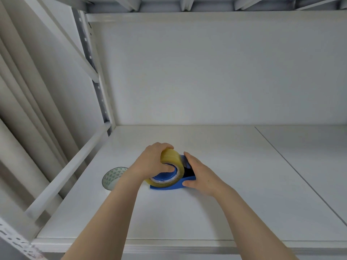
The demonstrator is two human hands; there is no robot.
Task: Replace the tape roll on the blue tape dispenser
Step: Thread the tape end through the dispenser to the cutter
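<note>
Gripping the yellowish clear tape roll point(170, 167), the left hand point(150, 162) curls over its far upper edge, with the thumb tucked into the roll's blue core point(165, 177). The roll stands tilted, leaning toward the viewer, and its lower rim sits against the blue tape dispenser point(176, 184); whether the core is seated on the dispenser's hub or only held against it cannot be told.

Just to the right, the right hand point(200, 175) is clamped on the dispenser's right end: the fingers lie along its far side and the thumb presses the near edge. A dark part of the dispenser shows between this hand and the roll. The dispenser's flat blue base rests on the white shelf point(234, 203), roughly in the middle of the left board, nearer the front edge than the back wall.

To the left of the left forearm, a second tape roll point(110, 177), pale with a pattern of small green triangles, rests on the shelf, partly hidden by the wrist and apart from the dispenser.

A seam runs diagonally across the shelf well to the right of both hands. White metal rack uprights point(97, 87) with punched holes rise at the left, and pale curtains point(28, 91) hang beyond them.
</note>
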